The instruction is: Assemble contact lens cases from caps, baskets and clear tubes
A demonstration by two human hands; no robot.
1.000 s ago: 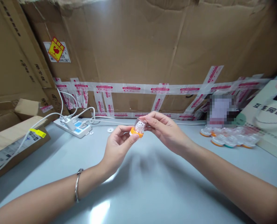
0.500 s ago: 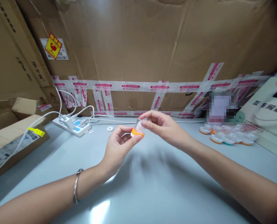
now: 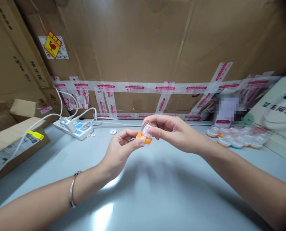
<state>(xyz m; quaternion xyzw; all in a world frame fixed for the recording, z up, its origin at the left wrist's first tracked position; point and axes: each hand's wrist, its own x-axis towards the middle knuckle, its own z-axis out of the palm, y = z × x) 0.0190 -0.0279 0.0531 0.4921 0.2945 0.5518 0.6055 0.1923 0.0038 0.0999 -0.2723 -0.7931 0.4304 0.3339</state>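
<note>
Between my hands, above the table, is a small plastic container (image 3: 147, 138) with a clear top, an orange base and a white patterned part inside. My left hand (image 3: 121, 149) pinches the orange base from the left, thumb in front. The fingers and thumb of my right hand (image 3: 174, 132) close around the clear top from the right and cover part of it. The container is tilted, and I cannot make out what the white part is.
Several similar clear-topped pieces (image 3: 236, 141) with orange or green bases lie at the right, beside a printed bag (image 3: 277, 128). A power strip (image 3: 80, 133) with plugs and white cables, a white ring (image 3: 113, 132) and an open carton (image 3: 17, 141) are at the left. Large cardboard (image 3: 133, 41) stands behind.
My right hand has shifted slightly and its fingers now wrap further around the clear top. The container has tilted a little and moved slightly right; my left hand still pinches the base.
</note>
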